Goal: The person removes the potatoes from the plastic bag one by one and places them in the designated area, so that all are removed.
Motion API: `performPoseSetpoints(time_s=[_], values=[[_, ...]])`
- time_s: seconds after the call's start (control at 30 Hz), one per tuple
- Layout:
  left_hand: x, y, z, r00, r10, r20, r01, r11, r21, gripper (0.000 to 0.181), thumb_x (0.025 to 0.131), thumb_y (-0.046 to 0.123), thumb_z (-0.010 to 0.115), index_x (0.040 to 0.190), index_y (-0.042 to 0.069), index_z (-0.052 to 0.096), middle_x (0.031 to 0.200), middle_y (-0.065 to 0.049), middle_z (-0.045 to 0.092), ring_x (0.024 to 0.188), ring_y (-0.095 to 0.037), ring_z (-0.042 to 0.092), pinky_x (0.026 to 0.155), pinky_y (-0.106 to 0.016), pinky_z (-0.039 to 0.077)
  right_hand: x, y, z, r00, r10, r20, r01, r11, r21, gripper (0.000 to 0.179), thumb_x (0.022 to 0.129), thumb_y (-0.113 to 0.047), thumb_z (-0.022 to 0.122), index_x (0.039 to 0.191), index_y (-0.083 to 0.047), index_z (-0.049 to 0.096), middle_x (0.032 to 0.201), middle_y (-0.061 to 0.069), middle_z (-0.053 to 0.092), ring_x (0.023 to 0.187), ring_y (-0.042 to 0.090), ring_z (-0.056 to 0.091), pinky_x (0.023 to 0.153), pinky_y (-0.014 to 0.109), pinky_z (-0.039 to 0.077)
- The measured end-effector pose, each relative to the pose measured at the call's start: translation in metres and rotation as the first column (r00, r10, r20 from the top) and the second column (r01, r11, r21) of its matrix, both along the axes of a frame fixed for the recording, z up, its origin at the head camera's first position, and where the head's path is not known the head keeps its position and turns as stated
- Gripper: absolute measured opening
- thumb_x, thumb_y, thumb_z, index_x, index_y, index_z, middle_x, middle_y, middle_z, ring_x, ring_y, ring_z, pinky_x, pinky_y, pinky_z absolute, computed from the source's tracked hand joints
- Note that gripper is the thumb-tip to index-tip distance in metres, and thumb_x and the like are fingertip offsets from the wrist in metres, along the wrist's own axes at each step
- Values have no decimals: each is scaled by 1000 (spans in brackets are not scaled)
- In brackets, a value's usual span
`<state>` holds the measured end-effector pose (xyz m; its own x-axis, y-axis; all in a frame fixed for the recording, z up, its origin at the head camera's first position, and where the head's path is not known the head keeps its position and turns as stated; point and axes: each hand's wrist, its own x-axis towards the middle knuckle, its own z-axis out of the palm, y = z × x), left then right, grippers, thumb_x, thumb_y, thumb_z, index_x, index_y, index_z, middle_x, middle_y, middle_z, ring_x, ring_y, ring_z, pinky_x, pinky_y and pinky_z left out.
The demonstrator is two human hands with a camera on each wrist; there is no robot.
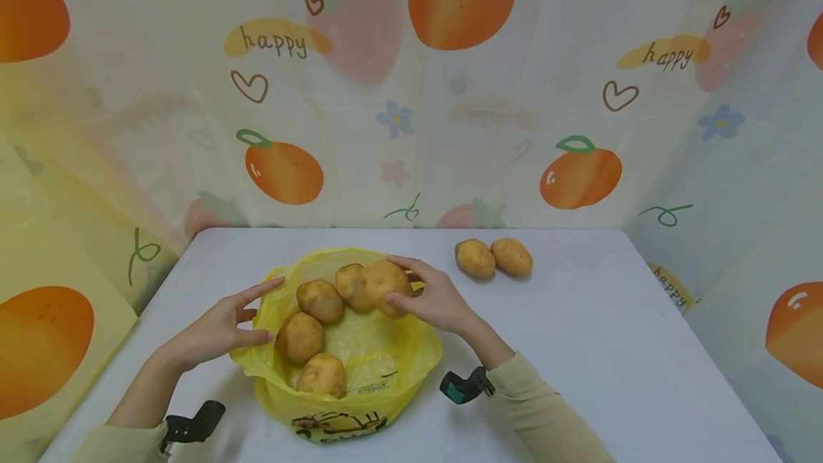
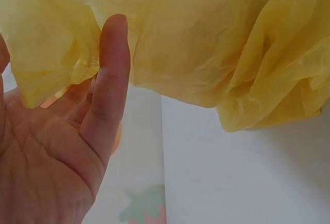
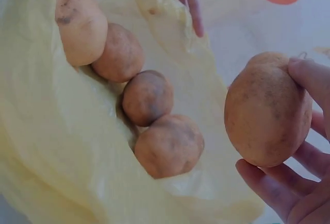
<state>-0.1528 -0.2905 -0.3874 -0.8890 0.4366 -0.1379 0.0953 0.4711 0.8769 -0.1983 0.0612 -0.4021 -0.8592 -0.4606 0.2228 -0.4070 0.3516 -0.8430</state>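
A yellow plastic bag (image 1: 411, 370) stands with its mouth spread wide, several potatoes inside, among them a near potato (image 1: 321, 375) and a left one (image 1: 300, 338). My left hand (image 1: 221, 331) holds the bag's left rim; in the left wrist view a flap of yellow plastic (image 2: 46, 44) passes between thumb and fingers, with one finger standing straight. Over the bag's far right side, my right hand (image 1: 437, 299) grips a potato (image 1: 386, 286) between thumb and fingers. In the right wrist view this potato (image 3: 268, 110) appears beside the bag's mouth.
Two more potatoes, a left one (image 1: 475, 259) and a right one (image 1: 512, 257), lie side by side at the back of the white table (image 1: 579, 349). A printed fruit-pattern curtain (image 1: 450, 148) hangs behind the table and along both sides.
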Motion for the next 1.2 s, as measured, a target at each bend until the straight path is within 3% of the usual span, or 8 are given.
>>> performPoseSetpoints(time_s=[0.2,0.6,0.87,1.2], values=[[0,1,1,1000,2,3,-2,1000,0,80,80,14,70,146,19,25,153,-17,10,120,-54,36,70,-30,54,1,12,0,999,-39,-17,38,998,-39,58,81,-32,70,134,-25,48,129,-4,52,101,15,57,77,25,51],[-2,0,-2,1000,3,-3,-3,1000,-11,79,80,16,70,146,21,26,153,-16,11,120,-55,35,73,-30,53,4,39,0,987,-153,-40,152,988,-12,58,79,-26,73,133,-23,50,129,0,54,100,21,60,76,25,52],[-2,1,-2,1000,-7,12,7,1000,11,79,81,14,69,147,17,24,153,-17,8,121,-57,32,70,-32,54,12,51,17,982,-185,-36,184,982,-31,58,81,-15,71,133,-4,48,128,16,53,99,33,59,77,37,53],[-1,1,-1,999,0,33,0,1000,24,80,81,12,69,147,17,24,152,-17,10,117,-46,44,68,-34,55,1,82,-16,968,-249,-23,249,968,-2,58,80,-27,72,132,-18,50,129,6,53,100,25,60,75,27,52]])
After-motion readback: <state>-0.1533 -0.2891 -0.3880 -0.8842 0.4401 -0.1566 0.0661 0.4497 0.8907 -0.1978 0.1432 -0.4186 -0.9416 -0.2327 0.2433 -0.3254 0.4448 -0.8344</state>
